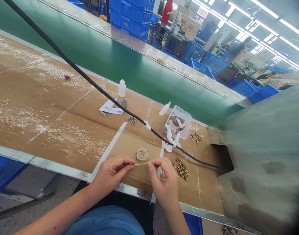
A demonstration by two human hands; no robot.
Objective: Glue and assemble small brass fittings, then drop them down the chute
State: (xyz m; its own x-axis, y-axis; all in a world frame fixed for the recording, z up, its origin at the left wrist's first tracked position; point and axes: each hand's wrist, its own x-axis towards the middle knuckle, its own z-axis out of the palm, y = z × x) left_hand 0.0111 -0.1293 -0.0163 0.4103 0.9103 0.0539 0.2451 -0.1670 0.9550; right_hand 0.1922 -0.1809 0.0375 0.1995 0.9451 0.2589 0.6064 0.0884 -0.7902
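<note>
In front of me my left hand (112,171) is closed in a pinch, thumb against forefinger. At its fingertips a tiny dark bit shows, too small to name. My right hand (165,178) pinches a thin pale wooden stick (141,164), which spans the gap to the left fingertips. Just behind the stick stands a small round clear cup (141,154) on the brown board. A heap of small gold-and-dark metal pieces (182,169) lies right beside my right hand. Farther back is a little cluster of blue-and-gold pieces (132,120).
A black cable (95,85) hangs diagonally across the bench. Behind are a white squeeze bottle (122,88), a nozzle bottle (165,108), a clear plastic box (186,122) with rags, and a striped cloth (110,107). A green conveyor belt (129,62) runs beyond; a metal panel (267,156) bounds the right.
</note>
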